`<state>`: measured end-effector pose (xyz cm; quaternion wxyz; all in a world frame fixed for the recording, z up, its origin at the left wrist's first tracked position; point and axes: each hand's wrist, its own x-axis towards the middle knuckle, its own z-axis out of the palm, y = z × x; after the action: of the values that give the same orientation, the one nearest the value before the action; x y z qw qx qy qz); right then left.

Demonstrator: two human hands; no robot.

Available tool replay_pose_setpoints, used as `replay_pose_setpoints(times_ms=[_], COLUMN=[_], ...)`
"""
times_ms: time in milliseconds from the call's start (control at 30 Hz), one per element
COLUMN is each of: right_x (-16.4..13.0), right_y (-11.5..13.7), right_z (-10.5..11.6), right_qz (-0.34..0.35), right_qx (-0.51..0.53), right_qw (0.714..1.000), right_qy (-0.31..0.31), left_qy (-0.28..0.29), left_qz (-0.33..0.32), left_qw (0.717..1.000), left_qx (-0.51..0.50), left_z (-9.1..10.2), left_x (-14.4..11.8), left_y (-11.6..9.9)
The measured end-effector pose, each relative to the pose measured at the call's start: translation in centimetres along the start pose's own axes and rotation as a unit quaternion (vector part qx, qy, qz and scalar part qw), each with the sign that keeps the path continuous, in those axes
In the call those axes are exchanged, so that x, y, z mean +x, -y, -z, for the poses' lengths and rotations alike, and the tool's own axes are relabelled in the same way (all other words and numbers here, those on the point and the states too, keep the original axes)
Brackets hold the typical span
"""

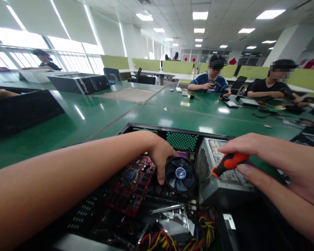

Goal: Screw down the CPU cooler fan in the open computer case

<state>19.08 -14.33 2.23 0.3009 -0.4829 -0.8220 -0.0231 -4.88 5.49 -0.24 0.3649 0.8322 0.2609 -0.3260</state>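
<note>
Item: fan (181, 174), black, round, pale hub label. Location: inside the open computer case (178, 128) on the green counter (151, 115), between the red circuit board (142, 184) and the silver metal box (211, 191).

Item: my left hand (159, 151). Arched over the fan's upper left, thumb hanging at its rim; whether the fingers close on it I cannot tell. Best use, I judge: light, even steadying at the frame, fingertips out of the blades, no weight on the board.

Item: screwdriver (230, 163), orange and black, slanting down toward the gap between fan and metal box; tip not distinguishable.

Item: my right hand (279, 153). Thumb and fingers clamped on the screwdriver handle. Recommended, in my judgement: a straight wrist, the shaft lined up before any pressure, the turn slow, the tip away from bare components.

Item: bundled cables (206, 226), near side of case. Care advised: kept clear of the shaft.
</note>
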Motion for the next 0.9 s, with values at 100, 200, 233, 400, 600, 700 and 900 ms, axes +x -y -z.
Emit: replay_pose_setpoints(times_ms=[100, 200, 233, 400, 600, 700, 900], right_x=[0.7, 1.1, 1.0, 1.0, 2.2, 2.5, 2.3], right_y=[-0.5, -0.6, -0.5, -0.3, 0.1, 0.2, 0.1], right_z=[-0.4, -0.2, 0.0, 0.7, 0.4, -0.3, -1.2], right_qz=[0.031, 0.049, 0.054, 0.068, 0.070, 0.074, 0.085], right_qx=[-0.007, 0.000, 0.005, 0.012, 0.028, 0.029, 0.025], right_qw=[0.999, 0.999, 0.999, 0.998, 0.997, 0.996, 0.995], right_qy=[-0.015, -0.003, 0.003, 0.012, 0.033, 0.041, 0.041], left_qy=[-0.003, -0.013, -0.016, -0.025, -0.040, -0.057, -0.059], left_qz=[-0.008, -0.006, -0.002, 0.024, 0.038, 0.037, 0.041], left_qw=[1.000, 1.000, 1.000, 0.998, 0.995, 0.993, 0.991], left_qx=[0.002, 0.017, 0.022, 0.046, 0.085, 0.095, 0.114], left_z=[-0.3, -0.4, -0.4, -0.2, 0.0, -0.3, -0.6], left_x=[-0.1, 0.0, 0.1, 0.1, -0.5, -0.5, 0.2], left_y=[0.2, 0.1, -0.1, -1.2, -1.7, -1.0, -1.0])
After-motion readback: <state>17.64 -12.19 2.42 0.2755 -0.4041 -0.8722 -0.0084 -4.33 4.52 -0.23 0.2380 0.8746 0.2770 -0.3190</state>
